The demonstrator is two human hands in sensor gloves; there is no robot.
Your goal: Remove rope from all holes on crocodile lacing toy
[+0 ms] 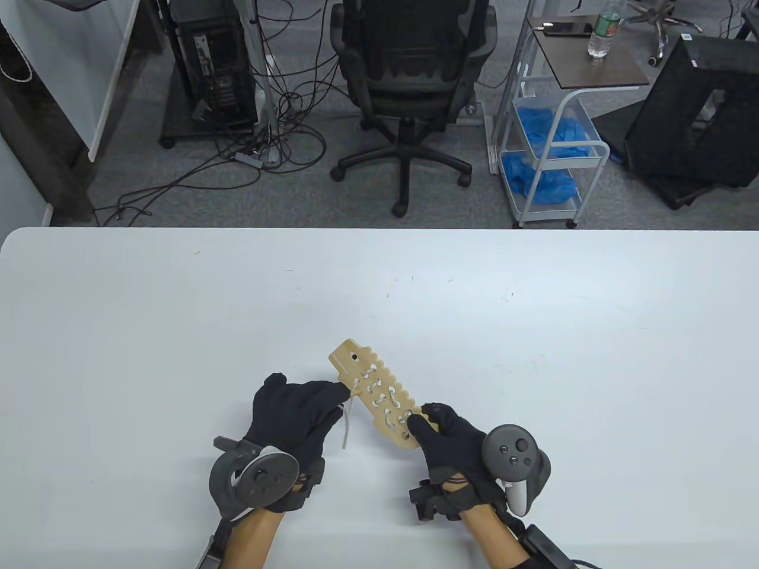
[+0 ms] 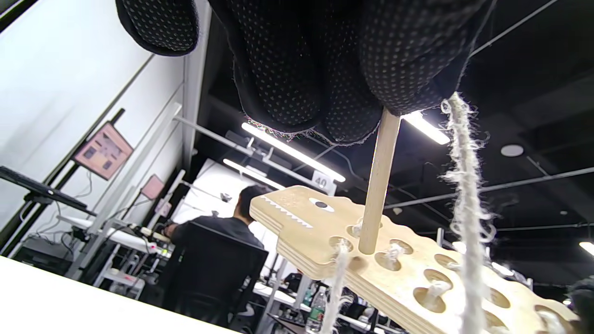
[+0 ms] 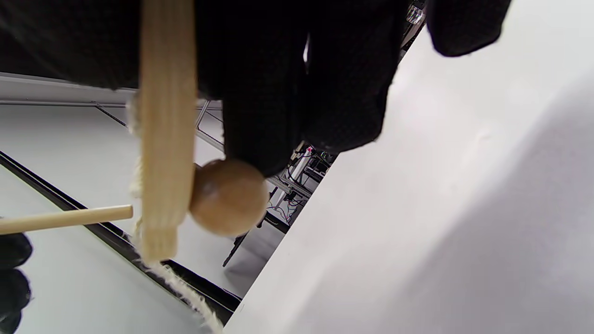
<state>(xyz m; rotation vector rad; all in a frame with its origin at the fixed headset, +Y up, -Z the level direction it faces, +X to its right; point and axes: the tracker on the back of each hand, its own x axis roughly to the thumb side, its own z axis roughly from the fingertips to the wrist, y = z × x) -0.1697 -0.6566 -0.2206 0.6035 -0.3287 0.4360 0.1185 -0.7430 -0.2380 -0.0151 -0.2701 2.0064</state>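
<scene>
the crocodile lacing toy (image 1: 376, 399) is held above the near part of the table (image 1: 178, 308), between both hands. its tail end is gripped by the right hand (image 1: 456, 441), beside a wooden bead (image 3: 228, 196). at the toy's left edge, the wooden needle (image 2: 378, 185) is pinched by the left hand (image 1: 296, 409), its tip at a hole. the rope (image 2: 466, 204) is laced through the holes, with one loose strand hanging from the toy.

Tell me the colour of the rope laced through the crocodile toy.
White, slightly frayed rope; clearest in the left wrist view.
</scene>
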